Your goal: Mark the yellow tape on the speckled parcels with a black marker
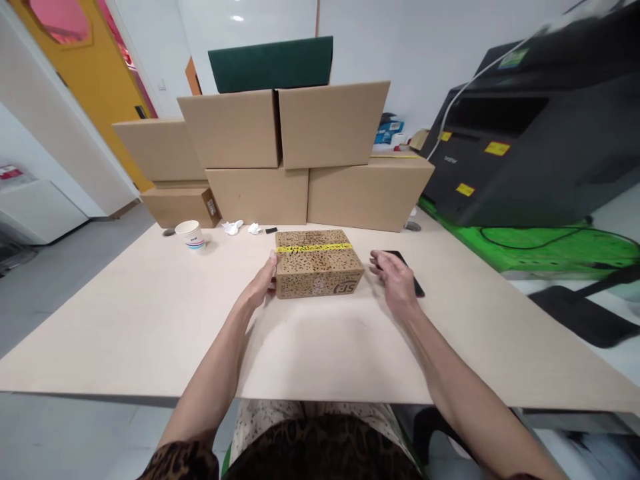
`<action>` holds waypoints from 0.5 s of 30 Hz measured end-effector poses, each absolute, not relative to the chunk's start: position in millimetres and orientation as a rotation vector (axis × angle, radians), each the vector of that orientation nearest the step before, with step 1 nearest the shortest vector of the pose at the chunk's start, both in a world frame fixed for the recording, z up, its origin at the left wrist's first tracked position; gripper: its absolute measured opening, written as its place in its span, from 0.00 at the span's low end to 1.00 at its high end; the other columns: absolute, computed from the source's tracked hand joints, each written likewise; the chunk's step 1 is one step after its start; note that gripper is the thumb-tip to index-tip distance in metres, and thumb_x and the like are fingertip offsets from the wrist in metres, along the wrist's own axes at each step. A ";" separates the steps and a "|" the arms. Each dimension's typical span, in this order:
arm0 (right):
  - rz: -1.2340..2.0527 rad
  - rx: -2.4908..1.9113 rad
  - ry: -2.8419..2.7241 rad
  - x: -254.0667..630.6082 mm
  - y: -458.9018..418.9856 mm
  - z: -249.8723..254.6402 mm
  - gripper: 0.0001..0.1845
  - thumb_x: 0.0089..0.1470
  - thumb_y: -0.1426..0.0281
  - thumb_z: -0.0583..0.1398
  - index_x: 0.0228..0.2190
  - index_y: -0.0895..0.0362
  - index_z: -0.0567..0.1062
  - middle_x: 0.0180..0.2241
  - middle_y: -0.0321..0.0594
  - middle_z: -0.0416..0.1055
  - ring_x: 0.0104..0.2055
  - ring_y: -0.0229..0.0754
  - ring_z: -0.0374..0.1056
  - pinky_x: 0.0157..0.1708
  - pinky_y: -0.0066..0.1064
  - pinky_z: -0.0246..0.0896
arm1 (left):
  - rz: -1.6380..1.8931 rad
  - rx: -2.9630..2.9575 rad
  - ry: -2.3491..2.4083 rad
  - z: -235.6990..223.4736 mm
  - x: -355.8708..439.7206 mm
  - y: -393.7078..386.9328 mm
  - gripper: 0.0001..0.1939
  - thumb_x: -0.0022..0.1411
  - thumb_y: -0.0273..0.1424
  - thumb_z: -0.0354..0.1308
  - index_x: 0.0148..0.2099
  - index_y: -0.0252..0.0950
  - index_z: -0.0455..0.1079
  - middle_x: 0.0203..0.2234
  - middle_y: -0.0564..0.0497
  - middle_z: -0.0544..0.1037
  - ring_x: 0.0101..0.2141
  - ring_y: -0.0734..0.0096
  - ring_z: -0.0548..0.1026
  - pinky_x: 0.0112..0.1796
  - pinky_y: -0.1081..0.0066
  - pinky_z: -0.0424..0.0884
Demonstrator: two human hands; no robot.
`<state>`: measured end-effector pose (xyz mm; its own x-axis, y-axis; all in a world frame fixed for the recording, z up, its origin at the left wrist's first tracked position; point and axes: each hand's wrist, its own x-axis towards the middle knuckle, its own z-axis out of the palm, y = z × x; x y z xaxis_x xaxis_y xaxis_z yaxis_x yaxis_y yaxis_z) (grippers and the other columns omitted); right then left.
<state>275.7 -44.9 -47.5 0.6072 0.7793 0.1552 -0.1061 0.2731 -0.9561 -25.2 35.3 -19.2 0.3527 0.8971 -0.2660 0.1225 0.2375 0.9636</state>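
Note:
A small brown speckled cardboard box (319, 263) with a strip of yellow tape across its lid sits on the light wooden table (150, 313). My left hand (263, 283) rests flat against the box's left side, fingers stretched out. My right hand (395, 277) lies open to the right of the box, a short gap away, fingers spread over a black phone (407, 267) that lies flat on the table.
Large cardboard boxes (280, 157) are stacked at the table's far edge, a green folder on top. A paper cup (191, 235), crumpled tissues (233, 227) and a small black object stand behind the box. A black printer (530, 140) stands at the right.

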 end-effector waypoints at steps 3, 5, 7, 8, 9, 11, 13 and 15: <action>0.418 -1.455 -0.953 304.9 -45.2 -45.9 0.20 0.49 0.53 0.64 0.37 0.55 0.80 0.40 0.42 0.78 0.42 0.47 0.71 0.48 0.43 0.66 | 0.706 1.244 1.101 -12.0 -25.4 31.3 0.44 0.55 0.69 0.50 0.63 0.47 0.66 0.49 0.43 0.79 0.33 0.63 0.74 0.27 0.71 0.61; 0.264 -1.717 -1.185 318.6 -45.8 -41.0 0.18 0.55 0.58 0.60 0.39 0.56 0.80 0.43 0.46 0.77 0.43 0.48 0.71 0.50 0.43 0.65 | 0.682 1.249 1.107 -6.7 -25.4 28.4 0.45 0.55 0.67 0.54 0.67 0.48 0.61 0.48 0.44 0.78 0.29 0.69 0.71 0.28 0.71 0.63; 0.142 -2.008 -1.418 323.9 -46.3 -35.4 0.18 0.59 0.62 0.56 0.44 0.58 0.79 0.47 0.51 0.76 0.46 0.50 0.72 0.51 0.42 0.64 | 0.646 1.250 1.115 -2.3 -25.6 26.2 0.47 0.54 0.64 0.58 0.69 0.49 0.55 0.48 0.45 0.76 0.29 0.72 0.70 0.30 0.71 0.65; 0.100 -2.152 -1.525 323.5 -46.5 -33.2 0.18 0.62 0.64 0.54 0.46 0.58 0.78 0.49 0.52 0.75 0.49 0.51 0.71 0.51 0.41 0.63 | 0.631 1.248 1.117 -0.8 -25.7 25.6 0.47 0.54 0.62 0.59 0.70 0.50 0.53 0.48 0.46 0.76 0.29 0.72 0.70 0.31 0.71 0.66; 0.074 -2.276 -1.616 321.7 -46.5 -31.8 0.19 0.63 0.64 0.53 0.48 0.58 0.77 0.51 0.53 0.75 0.51 0.53 0.71 0.50 0.41 0.63 | 0.623 1.242 1.115 0.0 -25.8 25.3 0.48 0.54 0.61 0.61 0.71 0.50 0.52 0.47 0.46 0.76 0.29 0.72 0.71 0.32 0.70 0.66; 0.064 -2.437 -1.738 315.8 -46.3 -31.8 0.19 0.64 0.65 0.52 0.49 0.58 0.76 0.52 0.55 0.74 0.54 0.55 0.70 0.47 0.40 0.64 | 0.619 1.220 1.102 -0.3 -25.9 25.6 0.49 0.54 0.58 0.63 0.71 0.50 0.50 0.45 0.47 0.76 0.29 0.72 0.71 0.32 0.70 0.66; 0.084 -2.494 -1.769 310.2 -45.2 -34.4 0.17 0.63 0.66 0.54 0.48 0.59 0.76 0.51 0.57 0.74 0.53 0.56 0.72 0.45 0.41 0.64 | 0.620 1.194 1.080 -2.7 -25.7 26.8 0.48 0.53 0.56 0.64 0.71 0.50 0.51 0.41 0.48 0.77 0.27 0.72 0.70 0.30 0.71 0.65; 0.101 -2.519 -1.765 307.1 -43.0 -37.0 0.17 0.62 0.68 0.55 0.48 0.60 0.76 0.51 0.60 0.74 0.52 0.57 0.73 0.44 0.41 0.65 | 0.629 1.177 1.056 -5.6 -25.2 28.0 0.44 0.53 0.55 0.65 0.68 0.51 0.55 0.38 0.50 0.77 0.26 0.73 0.68 0.29 0.72 0.65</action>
